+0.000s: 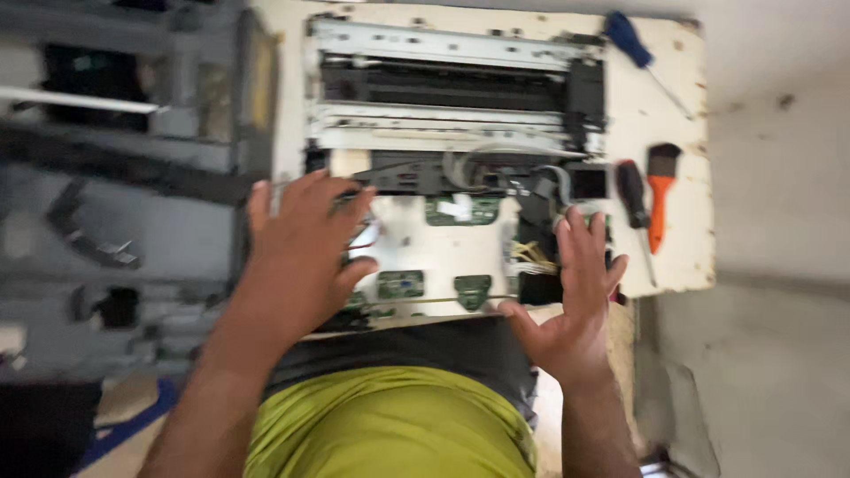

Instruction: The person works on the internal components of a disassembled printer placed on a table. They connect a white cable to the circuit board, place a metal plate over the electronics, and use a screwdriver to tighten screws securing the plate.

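Printer (456, 97) lies opened up on the white board (682, 221), covers off, metal frame and black carriage rail exposed beyond both hands, frame blurred so fine detail is lost. Judging by that, teardown looks well along: shell removed, green circuit boards (460, 211) and wiring bare; boards and rail appear not yet pulled. Grey casing parts (133, 204) sit well off to the left of the left hand (305, 257). Left hand lies flat, fingers spread, palm down on the chassis near edge, grasping nothing I can see. Right hand (575, 301) is open too, fingers splayed up against the black wire block (540, 265), holding nothing. Just past the right hand: black screwdriver (633, 199), orange brush (660, 190); blue screwdriver (633, 44) farther out at the board corner.
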